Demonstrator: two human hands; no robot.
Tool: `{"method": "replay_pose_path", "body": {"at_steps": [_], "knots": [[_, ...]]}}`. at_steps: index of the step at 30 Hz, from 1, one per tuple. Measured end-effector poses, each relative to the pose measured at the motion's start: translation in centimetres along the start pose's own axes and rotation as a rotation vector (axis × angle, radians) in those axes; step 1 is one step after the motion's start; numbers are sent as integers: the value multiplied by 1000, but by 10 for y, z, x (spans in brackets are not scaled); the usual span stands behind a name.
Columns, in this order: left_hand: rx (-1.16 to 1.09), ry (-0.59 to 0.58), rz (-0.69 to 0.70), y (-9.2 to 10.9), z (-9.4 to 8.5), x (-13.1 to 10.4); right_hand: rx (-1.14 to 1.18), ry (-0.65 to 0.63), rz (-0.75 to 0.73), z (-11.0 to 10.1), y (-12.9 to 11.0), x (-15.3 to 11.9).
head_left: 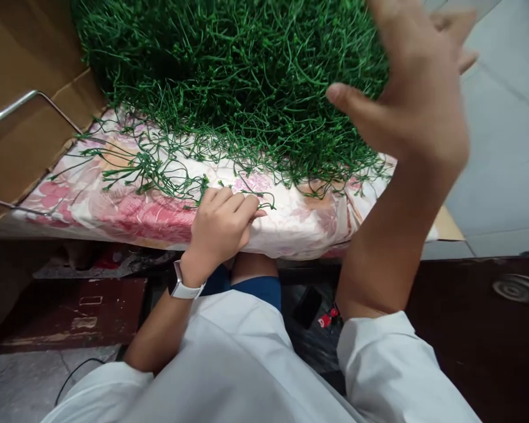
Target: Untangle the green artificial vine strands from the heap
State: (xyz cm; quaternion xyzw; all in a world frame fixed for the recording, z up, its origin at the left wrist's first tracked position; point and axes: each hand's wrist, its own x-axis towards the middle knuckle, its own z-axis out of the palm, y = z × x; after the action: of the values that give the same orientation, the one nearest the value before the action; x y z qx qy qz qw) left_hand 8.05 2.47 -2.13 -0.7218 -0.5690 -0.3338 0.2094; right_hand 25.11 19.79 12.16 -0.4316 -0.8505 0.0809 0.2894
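Green stem heap (229, 76) is lying ahead, stretching left to right. Left hand (224, 223) is curling closed at near fringe, hold unclear; right hand (427, 100) is spreading wide, empty, hanging over right end.

Even, moderately bright light falls on the floral cloth (286, 223) and white shirt (233, 358), while the space beneath the cloth and the near right sink into dimness. Dark shadow pockets break up the green stems (229, 76). The metal rod (15, 110) glints at left. Motion blurs the right hand (427, 100); wide-angle stretching bends the edges.
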Motion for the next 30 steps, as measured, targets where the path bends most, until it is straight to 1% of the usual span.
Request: {"method": "replay_pose_path", "body": {"at_steps": [1, 2, 3, 4, 5, 6, 7, 8, 9, 10, 11, 12, 15, 18, 20, 22, 23, 24, 25, 27, 28, 29, 30], "knots": [[-8, 4, -9, 0, 0, 0, -137, 35, -73, -1, 0, 0], [-15, 8, -20, 0, -1, 0, -141, 84, -119, 1, -2, -6], [-19, 11, -27, 0, -1, 0, -25, 158, -177, 6, -6, -15], [-19, 15, -31, 0, -1, 0, 161, 223, -226, 14, -11, -27], [-14, 17, -31, 0, 0, 0, 352, 210, -187, 24, -16, -41], [-5, 20, -28, 1, 0, 0, 501, 173, -137, 35, -21, -55], [6, 23, -24, 1, 1, 0, 592, 24, -58, 46, -25, -69], [15, 26, -19, 0, 1, -1, 618, -140, 8, 56, -28, -81], [22, 26, -11, 0, 2, -1, 648, -242, 61, 64, -30, -91], [25, 21, -3, -1, 2, -1, 682, -316, 93, 71, -31, -98], [25, 12, 7, -1, 1, -1, 715, -347, 109, 76, -32, -102], [24, 3, 13, -2, 1, -1, 758, -343, 114, 80, -32, -105], [2, -13, 6, -2, -2, 0, 958, -224, 122, 88, -31, -105], [-56, -1, -29, 0, -2, 0, 1269, -55, 130, 87, -34, -102], [-52, 23, -61, 2, -2, 0, 1430, 76, 95, 74, -36, -101], [-18, 51, -88, 3, -1, -1, 1515, 263, 12, 52, -37, -99], [-7, 63, -97, 3, -2, -2, 1546, 416, -44, 38, -36, -96], [-12, 68, -101, 3, -2, -2, 1546, 563, -93, 26, -35, -90], [-33, 67, -102, 2, -3, -3, 1495, 641, -90, 16, -33, -83], [-94, 46, -107, 0, -5, -4, 1318, 721, -67, 4, -27, -60], [-129, 32, -111, 0, -6, -4, 1208, 830, -139, 2, -21, -46], [-156, 21, -118, -1, -6, -5, 1040, 825, -128, 2, -15, -31], [-172, 18, -132, -1, -6, -5, 846, 753, -94, 3, -8, -16]]}}
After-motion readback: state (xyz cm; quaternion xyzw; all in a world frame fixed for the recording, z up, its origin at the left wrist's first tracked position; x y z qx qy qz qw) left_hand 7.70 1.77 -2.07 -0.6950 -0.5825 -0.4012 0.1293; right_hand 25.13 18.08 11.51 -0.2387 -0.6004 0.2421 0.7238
